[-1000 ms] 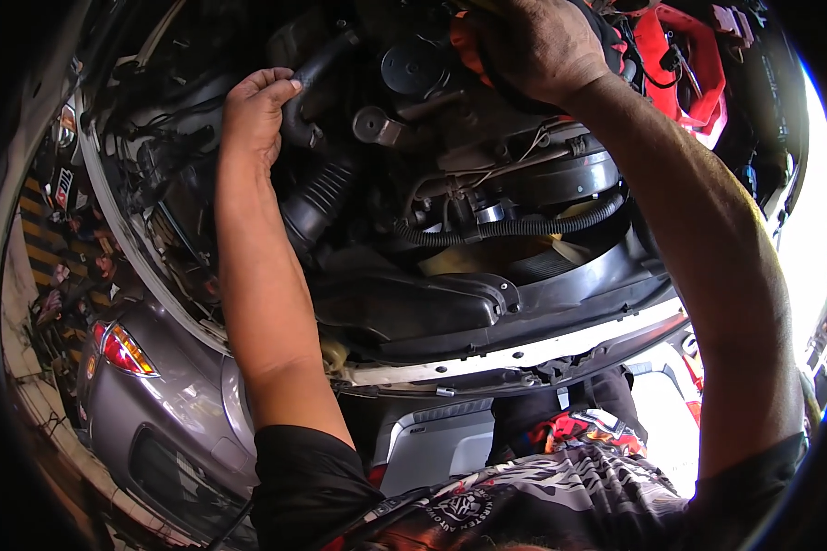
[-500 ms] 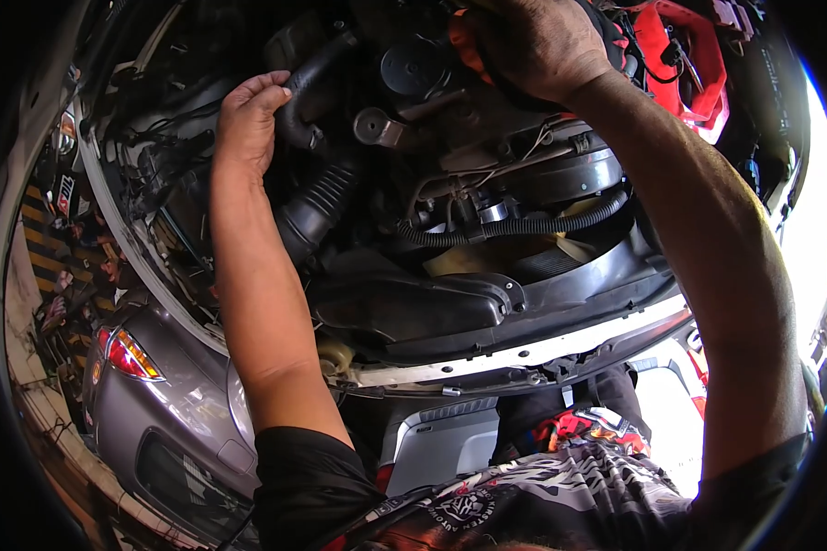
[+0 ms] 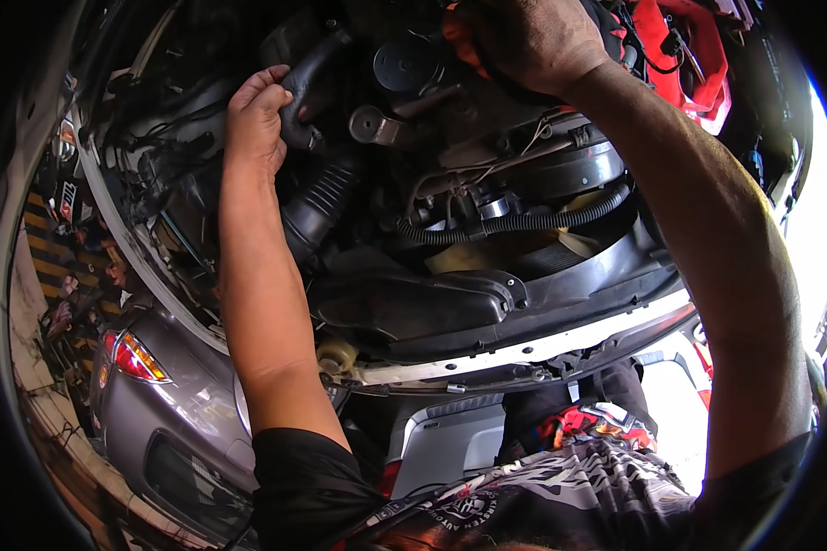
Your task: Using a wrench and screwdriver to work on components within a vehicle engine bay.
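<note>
My left hand (image 3: 259, 119) is over the left side of a car's engine bay, fingers curled with the thumb against them. Its fingertips are at the edge of a black air pipe (image 3: 314, 87); whether they grip it or something small is hidden. My right hand (image 3: 556, 46), at the top edge, is wrapped round a black object with orange and red parts (image 3: 464, 41), mostly covered by the hand and cut off by the frame. Between the hands are a round black cap (image 3: 404, 66) and a metal bracket with a round end (image 3: 372, 125).
A ribbed intake hose (image 3: 322, 197), a corrugated cable sleeve (image 3: 533, 223) and the fan shroud (image 3: 606, 275) lie below my hands. A bright red plastic part (image 3: 708, 73) is at upper right. The front crossbar (image 3: 487, 363) runs near my body. A grey car (image 3: 175, 386) stands at left.
My left hand has shifted slightly right and its fingers look more curled. My right hand stays on the black object, nearly in place. The whole view has shifted a little.
</note>
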A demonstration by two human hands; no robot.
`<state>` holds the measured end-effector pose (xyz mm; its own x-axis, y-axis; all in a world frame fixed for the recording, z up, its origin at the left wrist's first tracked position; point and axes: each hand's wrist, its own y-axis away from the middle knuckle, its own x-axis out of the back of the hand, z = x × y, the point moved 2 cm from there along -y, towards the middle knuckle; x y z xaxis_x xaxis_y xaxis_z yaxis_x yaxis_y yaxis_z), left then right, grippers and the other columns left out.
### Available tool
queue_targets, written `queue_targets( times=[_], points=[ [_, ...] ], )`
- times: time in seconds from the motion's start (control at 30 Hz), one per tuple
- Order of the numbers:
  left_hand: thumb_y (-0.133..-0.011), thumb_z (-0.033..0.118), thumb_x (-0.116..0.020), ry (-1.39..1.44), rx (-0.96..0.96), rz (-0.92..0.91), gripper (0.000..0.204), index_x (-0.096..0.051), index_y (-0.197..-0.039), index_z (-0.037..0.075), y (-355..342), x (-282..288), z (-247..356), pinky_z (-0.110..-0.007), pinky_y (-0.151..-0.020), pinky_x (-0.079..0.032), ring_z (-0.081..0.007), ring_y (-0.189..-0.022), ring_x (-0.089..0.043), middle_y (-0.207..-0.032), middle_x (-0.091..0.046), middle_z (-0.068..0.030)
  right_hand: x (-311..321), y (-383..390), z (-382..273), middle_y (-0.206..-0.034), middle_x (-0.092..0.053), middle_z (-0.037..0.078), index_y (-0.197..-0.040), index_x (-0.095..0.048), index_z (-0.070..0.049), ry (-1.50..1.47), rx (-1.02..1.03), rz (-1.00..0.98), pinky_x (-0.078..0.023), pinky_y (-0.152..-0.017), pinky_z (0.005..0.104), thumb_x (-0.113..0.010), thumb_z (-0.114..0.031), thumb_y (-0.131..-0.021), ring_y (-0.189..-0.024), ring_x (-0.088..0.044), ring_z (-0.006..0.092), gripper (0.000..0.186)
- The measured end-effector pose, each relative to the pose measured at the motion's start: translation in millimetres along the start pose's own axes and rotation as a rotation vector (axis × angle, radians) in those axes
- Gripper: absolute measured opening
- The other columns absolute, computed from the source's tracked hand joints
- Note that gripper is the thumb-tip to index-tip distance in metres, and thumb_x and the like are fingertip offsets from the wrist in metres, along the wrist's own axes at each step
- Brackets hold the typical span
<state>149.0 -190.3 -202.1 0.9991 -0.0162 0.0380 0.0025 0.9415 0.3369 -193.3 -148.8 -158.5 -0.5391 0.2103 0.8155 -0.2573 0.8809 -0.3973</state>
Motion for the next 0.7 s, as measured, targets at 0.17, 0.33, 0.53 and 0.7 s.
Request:
queue_targets(
  times=[0.17,0.33,0.53,0.7],
  points=[
    [-0.084,-0.004,-0.056,-0.002,0.027,-0.07,0.028,-0.068,-0.108,-0.004,2,-4,13,-0.031,-0.074,-0.059,-0.0149,-0.081,-0.066,-0.095,-0.069,-0.0063,0,0,0,-0.104,-0.065,0.013,-0.125,-0.067,-0.015,0.018,-0.058,-0.025,-0.055,-0.084,0.0446,-0.068,-0.026,-0.09,-0.099,-0.066,0.0346,0.037],
    [-0.091,0.018,-0.071,-1.303,-0.348,0.058,0.031,-0.071,-0.117,0.0,11,-20,28,-0.039,-0.087,-0.055,-0.0308,-0.097,-0.073,-0.104,-0.075,-0.0161,1,-1,-3,-0.103,-0.065,0.012,-0.125,-0.068,-0.017,-0.016,-0.034,-0.013,-0.056,-0.082,0.0456,-0.068,-0.026,-0.089,-0.098,-0.067,0.0346,0.037],
    [-0.088,0.022,-0.073,-1.253,-0.492,0.109,0.026,-0.074,-0.106,0.003,15,-27,24,-0.045,-0.088,-0.056,-0.0383,-0.096,-0.071,-0.099,-0.074,-0.0196,2,-1,-3,-0.102,-0.064,0.011,-0.126,-0.068,-0.018,0.001,-0.041,-0.012,-0.056,-0.081,0.0461,-0.068,-0.025,-0.089,-0.098,-0.066,0.0349,0.037],
    [-0.087,0.021,-0.073,-1.184,-0.434,0.133,0.027,-0.074,-0.107,0.002,12,-30,34,-0.044,-0.092,-0.055,-0.038,-0.098,-0.072,-0.098,-0.074,-0.0186,2,-1,-2,-0.101,-0.064,0.012,-0.128,-0.067,-0.018,-0.01,-0.043,-0.012,-0.056,-0.081,0.0458,-0.068,-0.026,-0.09,-0.097,-0.066,0.0353,0.039]
  ],
)
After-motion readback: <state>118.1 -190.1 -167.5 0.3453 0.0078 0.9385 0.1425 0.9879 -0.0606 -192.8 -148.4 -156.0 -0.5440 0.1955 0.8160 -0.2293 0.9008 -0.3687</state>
